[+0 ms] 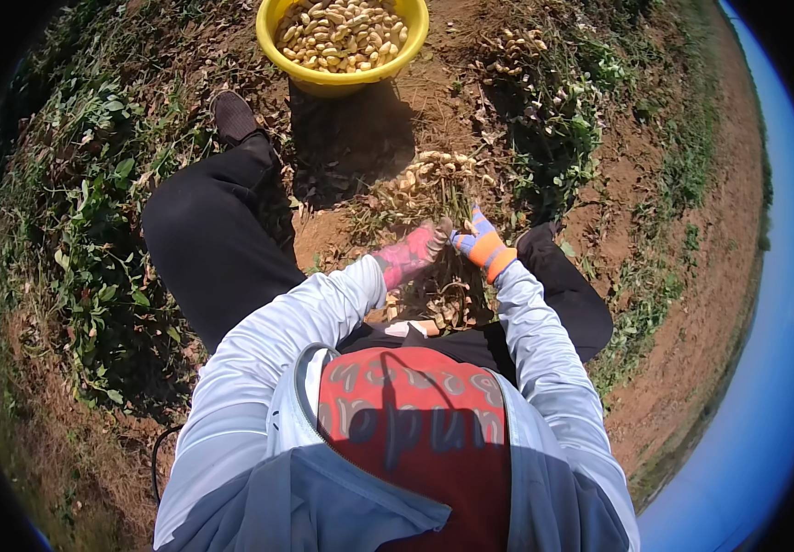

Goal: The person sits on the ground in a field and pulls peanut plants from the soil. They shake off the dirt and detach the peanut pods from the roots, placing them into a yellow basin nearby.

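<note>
My left hand (407, 254), in a pink glove with soiled fingertips, is curled at the stems of a bunch of pulled peanut plants (449, 272). Just right of it, almost touching its fingertips, is my right hand (485, 245) in an orange and purple striped glove. A pale bit, perhaps a peanut pod, shows by the right fingers; whether they grip it is unclear. Beyond both hands, pods (431, 165) still attached to their roots lie on the soil. Farther ahead stands a yellow plastic basin (269, 52) holding many loose peanuts (342, 34).
My bent legs in black trousers (211, 234) flank the work. Uprooted peanut plants (556, 145) with pods (514, 52) lie to the right. Green vines (100, 276) cover the left ground. Brown soil (445, 90) shows beside the basin, whose shadow (349, 131) falls towards me.
</note>
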A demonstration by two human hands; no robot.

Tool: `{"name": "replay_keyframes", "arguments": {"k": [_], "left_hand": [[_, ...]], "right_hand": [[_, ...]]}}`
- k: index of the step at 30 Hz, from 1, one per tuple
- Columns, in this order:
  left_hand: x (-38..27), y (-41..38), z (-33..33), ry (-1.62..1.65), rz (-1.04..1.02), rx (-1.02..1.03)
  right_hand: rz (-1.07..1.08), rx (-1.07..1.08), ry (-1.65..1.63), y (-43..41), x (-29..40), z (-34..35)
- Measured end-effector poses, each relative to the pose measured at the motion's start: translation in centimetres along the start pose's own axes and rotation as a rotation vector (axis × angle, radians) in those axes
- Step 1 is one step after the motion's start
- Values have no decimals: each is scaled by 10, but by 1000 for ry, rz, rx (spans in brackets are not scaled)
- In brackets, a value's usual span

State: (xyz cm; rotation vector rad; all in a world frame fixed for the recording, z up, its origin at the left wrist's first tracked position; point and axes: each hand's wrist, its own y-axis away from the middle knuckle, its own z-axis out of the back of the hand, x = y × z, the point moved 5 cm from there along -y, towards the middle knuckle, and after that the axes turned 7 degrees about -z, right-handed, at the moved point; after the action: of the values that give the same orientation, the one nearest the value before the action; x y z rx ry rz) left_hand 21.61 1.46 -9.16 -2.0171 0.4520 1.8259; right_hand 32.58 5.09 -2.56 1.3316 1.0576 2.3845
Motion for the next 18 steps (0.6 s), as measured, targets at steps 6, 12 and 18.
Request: {"name": "replay_keyframes", "arguments": {"k": [6, 12, 18], "left_hand": [[-11, 4, 9, 274, 324, -109], [12, -1, -12, 770, 447, -281], [-12, -10, 13, 543, 298, -338]], "right_hand": [[327, 69, 1454, -10, 5, 32], [116, -248, 1135, -49, -52, 71], [108, -315, 820, -20, 15, 35]]}}
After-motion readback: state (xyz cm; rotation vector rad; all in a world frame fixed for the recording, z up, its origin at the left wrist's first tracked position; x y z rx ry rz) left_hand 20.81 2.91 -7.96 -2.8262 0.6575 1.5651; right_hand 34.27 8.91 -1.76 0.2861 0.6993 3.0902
